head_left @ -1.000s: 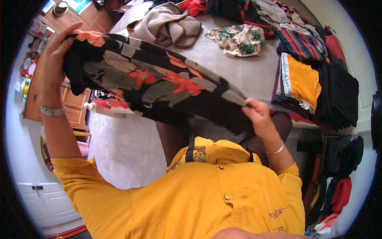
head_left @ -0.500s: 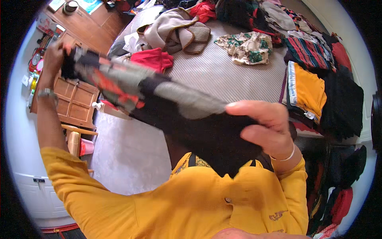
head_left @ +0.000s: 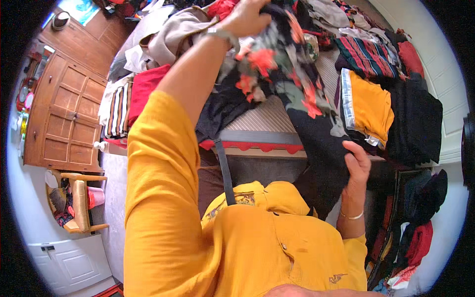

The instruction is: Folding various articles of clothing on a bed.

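The left grip (head_left: 247, 19), at the far edge of the view, is closed on the far end of a flowered black garment (head_left: 316, 133), though blur hides just how the fingers meet it. The right grip (head_left: 357, 166), nearer and to the right, pinches the garment's right edge between thumb and fingers. The garment slants between the two, over the bed's near edge: black cloth, bright coral flowers, grey leaf shapes, plainer black toward the near end. Dark cloth beside the left forearm may belong to it; I cannot tell.

Beneath is a bed with a striped sheet (head_left: 269, 121), a grey band and a red scalloped trim (head_left: 257, 147) along its near edge. To the right lie a folded orange-yellow cloth (head_left: 373, 106), black cloth (head_left: 415, 121) and, farther, a striped folded cloth (head_left: 368, 57). On the left are a red cloth (head_left: 148, 89) and a beige blanket (head_left: 173, 37), partly covered by the forearm. A patterned cloth (head_left: 311, 45) mostly disappears behind the garment.

Beyond, on the left, stand a wooden cabinet (head_left: 74, 99), a chair (head_left: 80, 205) and a pink bin (head_left: 97, 196). Clothes (head_left: 420, 242) hang or lie near right, their lower part cut off by the dark rim.
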Demonstrator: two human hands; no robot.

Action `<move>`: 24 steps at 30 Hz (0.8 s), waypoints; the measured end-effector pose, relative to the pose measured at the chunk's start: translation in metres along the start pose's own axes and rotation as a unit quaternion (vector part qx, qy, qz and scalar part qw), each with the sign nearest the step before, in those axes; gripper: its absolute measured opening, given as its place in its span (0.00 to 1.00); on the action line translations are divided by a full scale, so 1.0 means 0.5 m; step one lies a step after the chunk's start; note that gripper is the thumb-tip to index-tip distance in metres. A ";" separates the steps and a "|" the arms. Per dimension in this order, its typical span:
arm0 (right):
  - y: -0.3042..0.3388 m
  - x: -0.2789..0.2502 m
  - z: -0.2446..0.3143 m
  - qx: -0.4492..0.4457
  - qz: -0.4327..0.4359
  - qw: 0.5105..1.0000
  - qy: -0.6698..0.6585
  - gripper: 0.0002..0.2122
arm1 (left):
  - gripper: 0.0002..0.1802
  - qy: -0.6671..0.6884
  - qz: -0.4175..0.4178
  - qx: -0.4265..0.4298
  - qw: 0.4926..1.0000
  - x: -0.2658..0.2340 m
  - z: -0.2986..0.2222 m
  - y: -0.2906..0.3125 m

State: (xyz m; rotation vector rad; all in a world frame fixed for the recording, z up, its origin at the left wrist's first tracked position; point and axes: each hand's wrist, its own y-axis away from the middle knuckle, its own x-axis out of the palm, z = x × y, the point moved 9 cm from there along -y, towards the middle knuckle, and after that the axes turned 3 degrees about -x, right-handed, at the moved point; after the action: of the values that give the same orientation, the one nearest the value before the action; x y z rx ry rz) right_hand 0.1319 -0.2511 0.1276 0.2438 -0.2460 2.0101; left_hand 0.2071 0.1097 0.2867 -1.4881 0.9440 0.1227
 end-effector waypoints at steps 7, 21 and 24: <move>-0.002 -0.129 -0.193 0.081 -0.042 0.996 -0.016 0.11 | 0.14 0.060 0.151 -0.335 0.928 0.027 -0.053 0.471; 0.049 -0.226 -0.222 0.072 -0.075 0.994 0.022 0.11 | 0.15 -0.069 -0.015 -0.583 0.810 -0.080 -0.134 0.803; 0.042 -0.232 -0.230 0.066 -0.067 0.995 0.029 0.11 | 0.20 -0.102 -0.001 -0.581 0.808 -0.072 -0.124 0.795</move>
State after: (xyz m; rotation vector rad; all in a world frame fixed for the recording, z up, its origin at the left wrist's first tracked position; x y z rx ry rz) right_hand 0.1557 -0.3277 -0.0164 0.2782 -0.0580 1.8987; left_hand -0.0854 0.1306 0.0088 -2.5165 0.6712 0.9891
